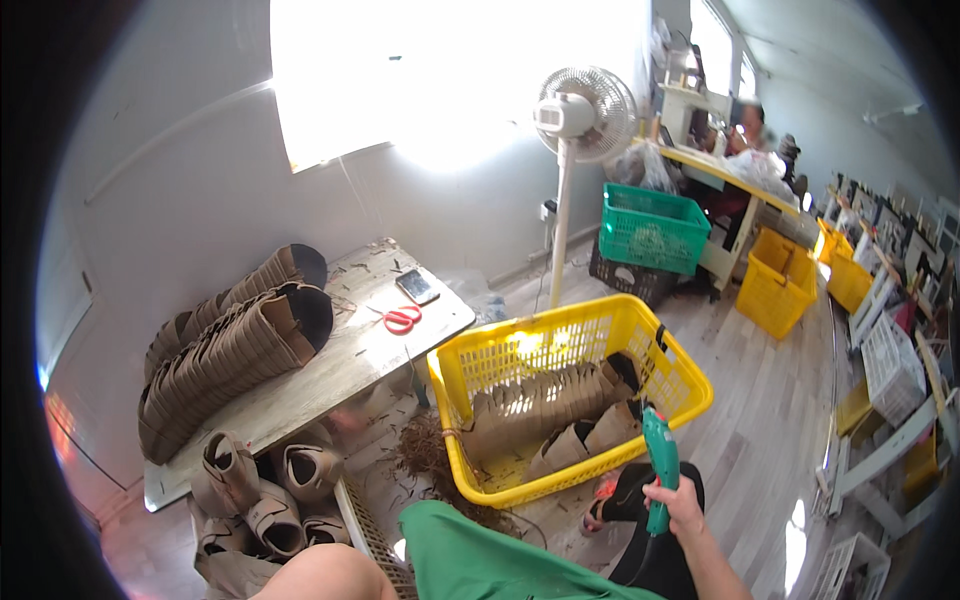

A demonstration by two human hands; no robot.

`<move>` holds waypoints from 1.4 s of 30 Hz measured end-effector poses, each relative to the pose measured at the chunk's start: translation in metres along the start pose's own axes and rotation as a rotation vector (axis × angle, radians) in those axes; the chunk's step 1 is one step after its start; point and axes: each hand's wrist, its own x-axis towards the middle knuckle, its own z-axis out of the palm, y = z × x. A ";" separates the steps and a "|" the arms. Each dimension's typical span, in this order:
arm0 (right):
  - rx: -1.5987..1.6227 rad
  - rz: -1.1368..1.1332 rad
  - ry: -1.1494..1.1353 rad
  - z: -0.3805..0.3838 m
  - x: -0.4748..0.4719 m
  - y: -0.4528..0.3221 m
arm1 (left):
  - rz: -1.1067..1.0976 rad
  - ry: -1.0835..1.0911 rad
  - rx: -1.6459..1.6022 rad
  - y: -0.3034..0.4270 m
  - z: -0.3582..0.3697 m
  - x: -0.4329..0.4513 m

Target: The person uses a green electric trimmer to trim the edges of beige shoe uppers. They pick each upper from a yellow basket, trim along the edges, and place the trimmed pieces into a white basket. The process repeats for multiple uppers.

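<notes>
My right hand (677, 505) grips a green handheld electric tool (660, 469) with red parts, its narrow tip pointing up. A cord appears to run down from its lower end. The tool stands in front of the near right corner of a yellow plastic basket (577, 480). Inside that basket lies a long nested row of tan shoe uppers (547, 401), with a shorter row of uppers (581, 442) beside it. My left hand is out of view. At lower left, tan shoe uppers (274, 517) fill a pale crate (364, 517).
On a low table (360, 375) lie stacked uppers (225, 367), red-handled scissors (403, 319) and a phone (417, 287). Brown scraps (424, 450) heap beside the basket. Behind stand a fan (566, 116) and a green crate (652, 229). A person (750, 124) sits by a sewing machine.
</notes>
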 end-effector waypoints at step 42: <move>0.249 0.019 0.075 -0.051 0.038 0.026 | 0.198 -0.328 -0.346 0.028 0.138 0.067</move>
